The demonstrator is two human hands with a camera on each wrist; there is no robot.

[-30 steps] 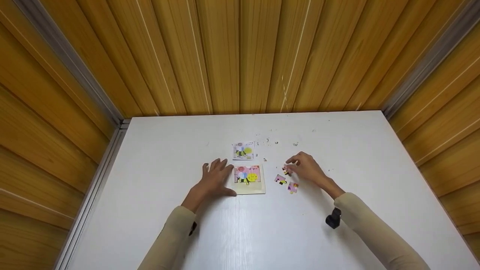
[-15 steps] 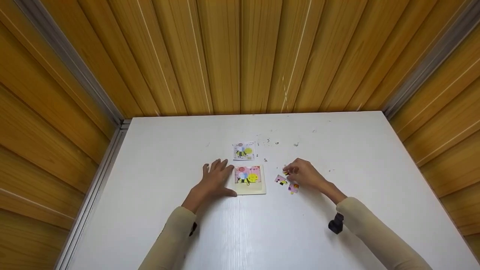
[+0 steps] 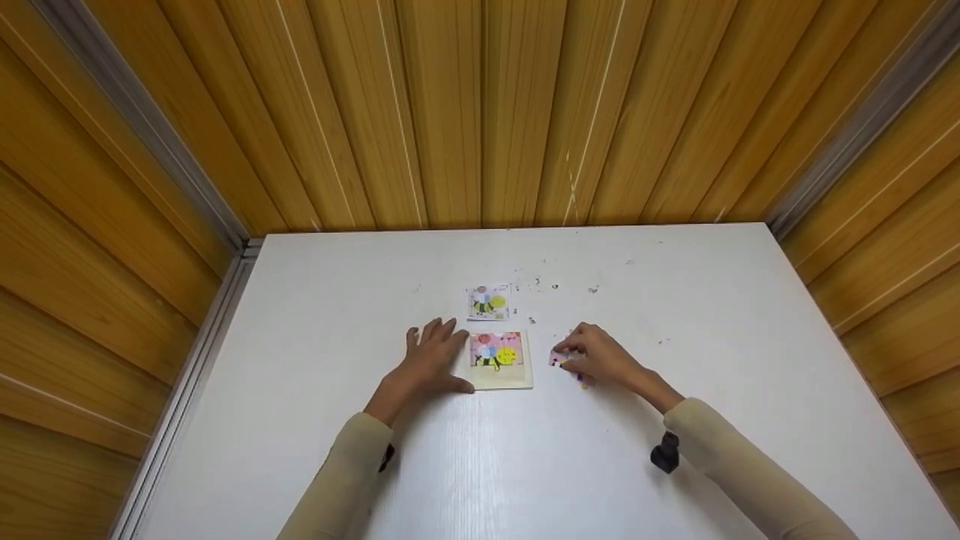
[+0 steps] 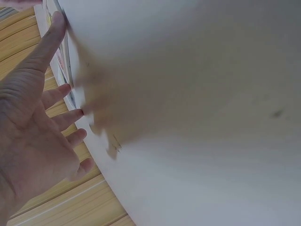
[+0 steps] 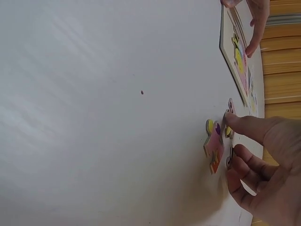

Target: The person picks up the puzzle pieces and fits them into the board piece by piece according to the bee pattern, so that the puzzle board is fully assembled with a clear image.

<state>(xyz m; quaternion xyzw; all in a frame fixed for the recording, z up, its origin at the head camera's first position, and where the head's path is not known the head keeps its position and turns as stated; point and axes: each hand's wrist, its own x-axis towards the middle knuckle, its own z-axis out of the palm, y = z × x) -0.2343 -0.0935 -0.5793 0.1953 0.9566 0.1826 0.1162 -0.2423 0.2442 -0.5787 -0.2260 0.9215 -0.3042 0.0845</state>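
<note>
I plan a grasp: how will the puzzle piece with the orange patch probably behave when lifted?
The puzzle piece seems stiff: its edge shows no bend. Being small, it is probably light. Lying flat, it should hardly roll.

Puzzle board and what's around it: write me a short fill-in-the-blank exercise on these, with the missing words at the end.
1. Of the puzzle board's near and far halves, the mostly bare one is the ____ half.
2. On the board, the bee's round head is coloured ____.
3. In the head view, the left hand is at the board's ____ edge.
4. The right hand is among the loose puzzle pieces, one of which its ____ touches.

Missing words: near; yellow; left; thumb.
</note>
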